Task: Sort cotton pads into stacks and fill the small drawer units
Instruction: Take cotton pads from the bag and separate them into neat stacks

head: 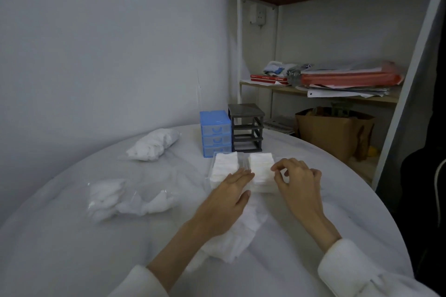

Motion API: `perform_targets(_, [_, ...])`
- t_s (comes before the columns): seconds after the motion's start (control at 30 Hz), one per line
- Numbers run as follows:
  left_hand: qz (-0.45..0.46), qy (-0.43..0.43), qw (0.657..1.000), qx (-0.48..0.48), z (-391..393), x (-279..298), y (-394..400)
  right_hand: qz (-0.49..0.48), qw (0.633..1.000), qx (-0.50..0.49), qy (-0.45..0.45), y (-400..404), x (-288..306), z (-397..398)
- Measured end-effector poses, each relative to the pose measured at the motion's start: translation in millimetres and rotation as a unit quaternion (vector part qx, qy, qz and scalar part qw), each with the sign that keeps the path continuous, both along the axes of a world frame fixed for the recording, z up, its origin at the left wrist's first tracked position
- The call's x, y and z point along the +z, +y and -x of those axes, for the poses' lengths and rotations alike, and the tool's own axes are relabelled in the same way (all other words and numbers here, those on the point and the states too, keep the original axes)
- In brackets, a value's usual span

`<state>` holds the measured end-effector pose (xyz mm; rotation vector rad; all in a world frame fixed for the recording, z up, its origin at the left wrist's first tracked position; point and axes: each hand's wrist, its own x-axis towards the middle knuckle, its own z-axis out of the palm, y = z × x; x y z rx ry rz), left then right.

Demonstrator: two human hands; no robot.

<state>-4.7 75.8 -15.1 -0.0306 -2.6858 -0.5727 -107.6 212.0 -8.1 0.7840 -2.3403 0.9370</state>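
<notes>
Left hand lies flat, fingers straight, on the cotton pad stacks; right hand hovers beside them, fingers curled, pinching nothing visible.

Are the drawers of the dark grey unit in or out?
Out: the dark grey unit shows only open slots through its frame, while the blue unit beside it keeps its drawers in.

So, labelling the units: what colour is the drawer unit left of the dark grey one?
Light blue plastic drawer unit, clearest in the head view.

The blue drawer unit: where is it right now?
In the head view, the blue drawer unit stands at the table's far side, left of the dark grey drawer frame and just behind the stacked cotton pads.
</notes>
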Motion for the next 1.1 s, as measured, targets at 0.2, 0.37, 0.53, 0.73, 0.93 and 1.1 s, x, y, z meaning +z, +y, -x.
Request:
perform_targets(0.2, [-0.051, 0.005, 0.999, 0.013, -38.9, 0.0, -7.4, -0.048, 0.982, 0.18, -0.044, -0.5, -4.2, -36.3])
perform_targets(0.37, [-0.076, -0.035, 0.996, 0.02, -66.3, -9.2, -12.8, -0.159, 0.945, 0.239, -0.159, -2.0, -8.1, -68.0])
perform_targets(0.53, [-0.086, -0.081, 0.993, 0.028, -79.2, -21.3, -19.3, -0.245, 0.916, 0.263, -0.178, -4.3, -11.6, -77.1])
perform_targets(0.73, [-0.082, -0.007, 0.996, 0.037, -79.7, -16.1, -16.1, -0.229, 0.927, 0.262, -0.139, -6.4, -2.7, -78.4])
perform_targets(0.93, [-0.153, 0.069, 0.984, 0.061, -67.6, -11.8, -18.8, -0.1, 0.931, 0.288, -0.2, -12.6, 0.6, -68.9])
perform_targets(1.1, [-0.31, 0.102, 0.943, 0.061, -56.7, -5.6, -17.6, 0.018, 0.91, 0.318, -0.265, -18.1, 12.1, -57.3])
